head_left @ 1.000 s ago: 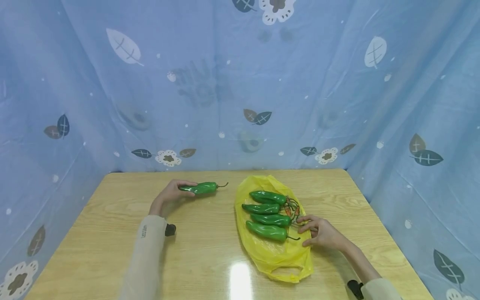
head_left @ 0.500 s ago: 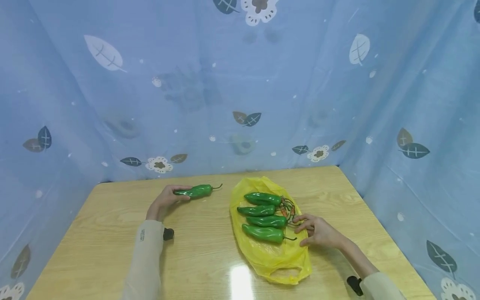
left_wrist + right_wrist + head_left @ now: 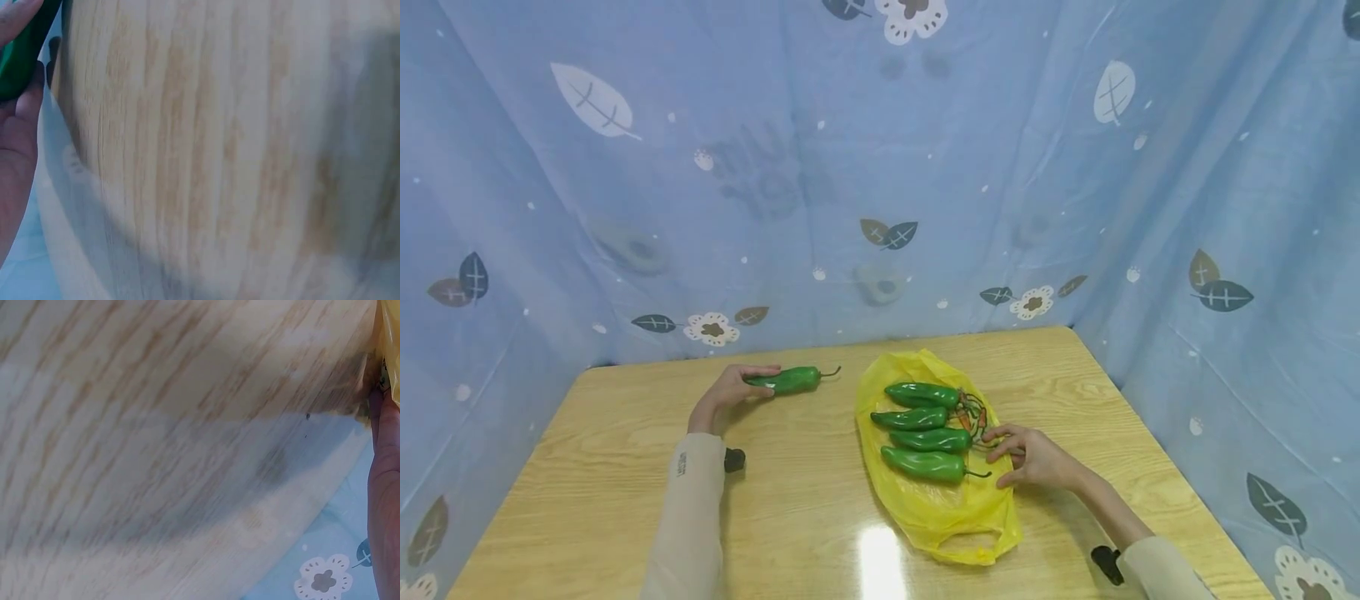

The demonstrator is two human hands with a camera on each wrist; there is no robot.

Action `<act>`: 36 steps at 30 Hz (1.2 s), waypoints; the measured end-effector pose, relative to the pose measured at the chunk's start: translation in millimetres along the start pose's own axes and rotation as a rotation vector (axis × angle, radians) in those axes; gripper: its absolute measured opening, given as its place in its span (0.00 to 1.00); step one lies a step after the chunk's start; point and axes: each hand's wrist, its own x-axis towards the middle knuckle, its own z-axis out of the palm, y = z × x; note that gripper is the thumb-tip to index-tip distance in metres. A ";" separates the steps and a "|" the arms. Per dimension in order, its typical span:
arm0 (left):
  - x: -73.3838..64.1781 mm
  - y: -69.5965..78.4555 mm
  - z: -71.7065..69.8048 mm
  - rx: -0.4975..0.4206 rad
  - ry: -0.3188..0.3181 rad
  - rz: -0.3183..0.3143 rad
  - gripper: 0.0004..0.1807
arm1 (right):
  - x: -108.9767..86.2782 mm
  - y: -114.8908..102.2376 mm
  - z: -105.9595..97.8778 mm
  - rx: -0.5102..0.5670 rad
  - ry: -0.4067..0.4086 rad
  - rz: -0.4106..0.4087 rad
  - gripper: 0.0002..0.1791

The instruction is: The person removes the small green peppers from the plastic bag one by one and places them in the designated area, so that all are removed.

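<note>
In the head view my left hand [image 3: 728,390] grips a long green chili pepper [image 3: 797,381] by its tapered end, and its curved stem points right. The left wrist view catches that hand [image 3: 17,134] around part of the green pepper [image 3: 22,59]. My right hand [image 3: 1037,458] rests at the right edge of a yellow plastic bag [image 3: 966,512], thumb and fingers apart. Its fingertips lie close to a bunch of small red and green chilies [image 3: 973,414]. Several big green peppers [image 3: 925,466] lie in a row on the bag. In the right wrist view the fingers [image 3: 387,434] reach the bag's edge [image 3: 392,337].
A light wooden table [image 3: 797,492] carries everything. Behind it and along both sides hangs a blue curtain [image 3: 737,208] with leaf and flower prints. The bag's handle loop [image 3: 973,557] lies toward the front. Dark wrist devices [image 3: 1107,564] sit on both wrists.
The head view has shifted slightly, so the scene sits farther left in it. Both hands, the held pepper and the bag keep their places.
</note>
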 end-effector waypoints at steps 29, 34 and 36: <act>-40.8 40.2 -9.6 -0.059 0.067 0.124 0.30 | -3.9 -4.8 -1.4 0.055 -0.004 -0.023 0.16; -48.8 56.3 8.2 -0.070 0.015 0.154 0.30 | -3.0 -6.4 0.6 0.050 -0.004 -0.027 0.16; -49.2 60.7 17.5 -0.093 -0.012 0.180 0.29 | -3.4 -6.5 0.7 0.049 -0.004 -0.015 0.16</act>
